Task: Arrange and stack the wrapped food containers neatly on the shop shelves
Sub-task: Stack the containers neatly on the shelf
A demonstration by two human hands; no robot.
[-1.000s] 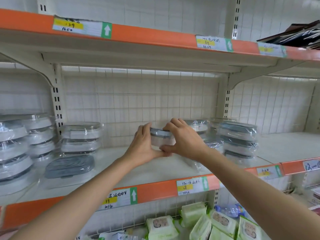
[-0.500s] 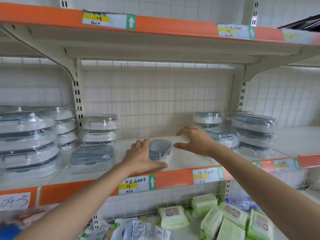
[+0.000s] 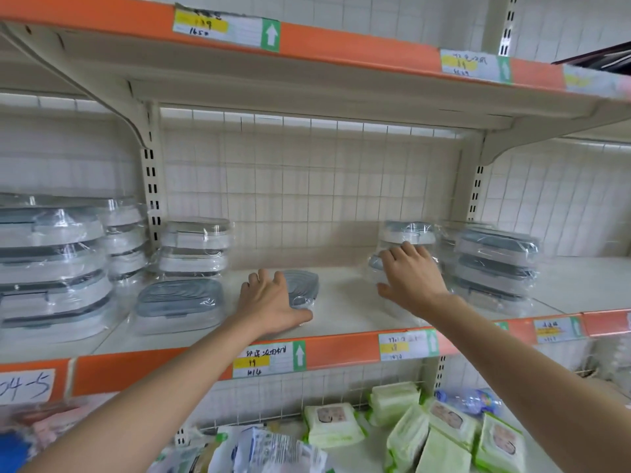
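A small wrapped container with a grey lid sits mid-shelf on the white shelf. My left hand cups its left side, fingers over the lid and thumb along its front. My right hand reaches right with fingers spread, touching the plastic wrap of a low container under another wrapped container. A taller wrapped stack stands just right of that hand.
To the left are a single flat grey-lidded container, a two-high stack behind it and big stacks. An orange-edged shelf hangs overhead. Green wipe packs fill the lower shelf.
Both hands set the small container down mid-shelf. The right hand then let go and moved right to the wrapped stack. The left hand stayed on the small container.
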